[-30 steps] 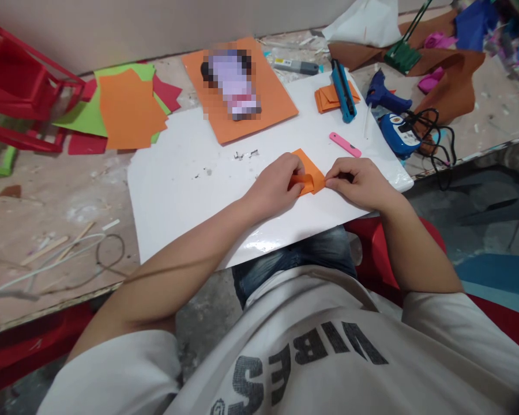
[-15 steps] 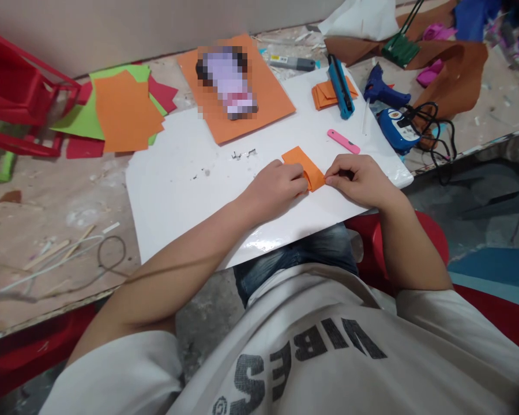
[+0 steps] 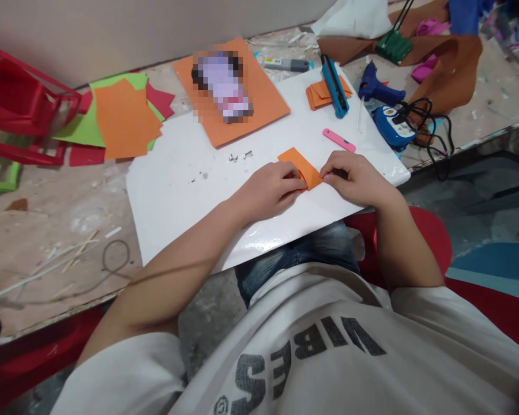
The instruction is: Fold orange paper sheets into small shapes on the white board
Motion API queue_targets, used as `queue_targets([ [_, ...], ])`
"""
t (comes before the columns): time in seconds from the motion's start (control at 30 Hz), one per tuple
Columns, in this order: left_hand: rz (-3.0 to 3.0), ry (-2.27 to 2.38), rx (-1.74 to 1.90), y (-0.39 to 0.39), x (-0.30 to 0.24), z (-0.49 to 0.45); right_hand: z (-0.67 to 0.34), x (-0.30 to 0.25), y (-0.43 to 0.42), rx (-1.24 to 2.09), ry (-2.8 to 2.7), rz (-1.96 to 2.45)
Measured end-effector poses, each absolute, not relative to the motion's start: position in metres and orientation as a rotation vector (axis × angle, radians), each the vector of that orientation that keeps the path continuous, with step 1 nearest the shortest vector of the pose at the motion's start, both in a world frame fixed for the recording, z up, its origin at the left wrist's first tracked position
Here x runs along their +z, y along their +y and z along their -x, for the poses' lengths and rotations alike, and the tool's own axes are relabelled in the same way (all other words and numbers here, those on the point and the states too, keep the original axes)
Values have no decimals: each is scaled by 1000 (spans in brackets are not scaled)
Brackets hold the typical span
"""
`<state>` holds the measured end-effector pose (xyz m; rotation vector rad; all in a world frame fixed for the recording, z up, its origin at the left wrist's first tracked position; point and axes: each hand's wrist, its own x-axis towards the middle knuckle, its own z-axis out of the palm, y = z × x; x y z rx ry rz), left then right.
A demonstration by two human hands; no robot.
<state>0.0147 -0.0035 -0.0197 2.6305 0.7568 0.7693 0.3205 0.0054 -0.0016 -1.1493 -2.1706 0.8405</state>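
Observation:
A small piece of orange paper (image 3: 308,167) lies on the white board (image 3: 168,190) between my two hands. My left hand (image 3: 277,187) is closed on the paper's left part, its fingertips pressed on it and hiding some of it. At the right corner, thumb and fingers of my right hand (image 3: 350,178) pinch the edge. Just beyond the right hand lies a pink craft knife (image 3: 339,140). A blue utility knife (image 3: 334,86) rests across a stack of small orange paper pieces (image 3: 318,95) farther back.
Behind the board's left side, an orange sheet (image 3: 259,109) carries a blurred-out object (image 3: 225,86). A blue glue gun (image 3: 378,86) and a blue device with black cable (image 3: 393,128) are at right. Coloured paper sheets (image 3: 125,121) and a red chair-like object (image 3: 17,98) are at left.
The view has shifted slightly. My left fingers have straightened a little over the paper. My right hand still pinches the corner.

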Motion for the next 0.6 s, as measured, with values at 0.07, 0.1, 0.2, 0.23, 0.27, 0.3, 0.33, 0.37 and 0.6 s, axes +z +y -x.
queue_targets([
  [0.07, -2608, 780, 774, -3, -22, -15, -321, -2, 6, 830, -2179, 1137],
  [0.1, -2597, 791, 780, -2, -22, -15, -320, -2, 6, 825, -2182, 1136],
  [0.2, -2568, 799, 790, -2, -24, -14, -320, -3, 6, 810, -2193, 1139],
  [0.23, -2561, 794, 788, -2, -23, -14, -320, -2, 6, 808, -2196, 1141],
  [0.27, -2557, 790, 782, -2, -23, -14, -320, -2, 6, 809, -2197, 1143],
  [0.3, -2556, 791, 773, -2, -22, -14, -320, -1, 6, 812, -2197, 1146],
  [0.33, -2558, 794, 760, -2, -21, -14, -319, -1, 6, 816, -2196, 1149],
  [0.37, -2561, 800, 742, -3, -20, -14, -319, 0, 6, 820, -2195, 1153],
  [0.6, -2641, 833, 466, -9, -9, -8, -319, -1, 6, 818, -2187, 1166],
])
